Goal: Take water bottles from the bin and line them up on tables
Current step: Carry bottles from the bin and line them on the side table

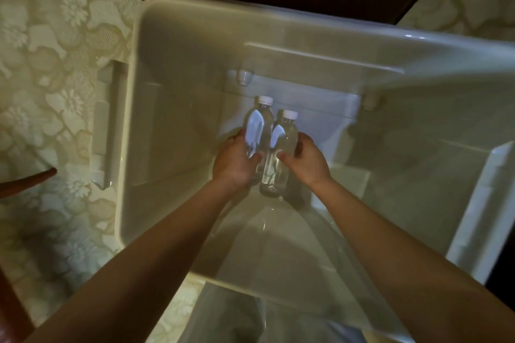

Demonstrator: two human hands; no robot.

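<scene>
Deep inside the bin (172,69), well clear of its walls: left hand (235,161) and right hand (308,160), fingers each around a bottle (257,128).

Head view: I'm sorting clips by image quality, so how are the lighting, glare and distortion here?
Head view: dim, yellowish light; bright glare patches on both bottles, the left bottle and the right bottle; hands and forearms in shadow; the bin rim bows from wide-angle distortion; slight blur on the patterned floor.
</scene>
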